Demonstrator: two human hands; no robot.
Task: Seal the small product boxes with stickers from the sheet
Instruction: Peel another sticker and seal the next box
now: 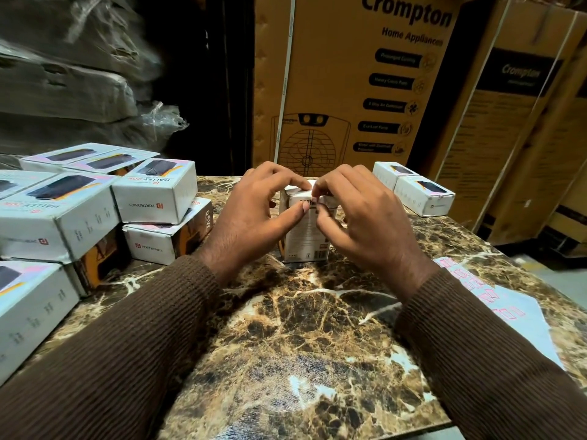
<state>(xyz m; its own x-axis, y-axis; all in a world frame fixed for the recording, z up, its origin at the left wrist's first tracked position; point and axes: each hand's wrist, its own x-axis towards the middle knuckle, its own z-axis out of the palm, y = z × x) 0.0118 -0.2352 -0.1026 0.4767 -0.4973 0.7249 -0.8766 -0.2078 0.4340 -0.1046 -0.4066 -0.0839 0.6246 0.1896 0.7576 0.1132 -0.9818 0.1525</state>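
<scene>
Head view, box in hand: a small white cardboard product box (307, 230) stands upright on the brown marbled stone worktop (301, 338), mid-worktop, between both hands.
Left hand: the left hand (254, 208) has its grip curled round the box's left side and top, thumb pressed on the front face.
Right hand: the right hand (359, 211) pinches at the top front edge with curled fingertips, apparently pressing down a seal.
Sticker sheet: a pale blue sheet with pink-red stickers (505, 309) lies flat on the worktop's right side, near the right sleeve.
Progress: judged mid-task; this box is being sealed at its top flap.
Left to do: a stack of white product boxes with dark printed pictures (95, 204) sits at the left; two similar white boxes (413, 188) lie at the far right. Which group is finished cannot be told.
Hidden: the sticker itself is covered by fingertips; the box top is mostly hidden.
Hard to make out: sticker print is unreadable, and the sheet's lower part is cut by the sleeve.
</scene>
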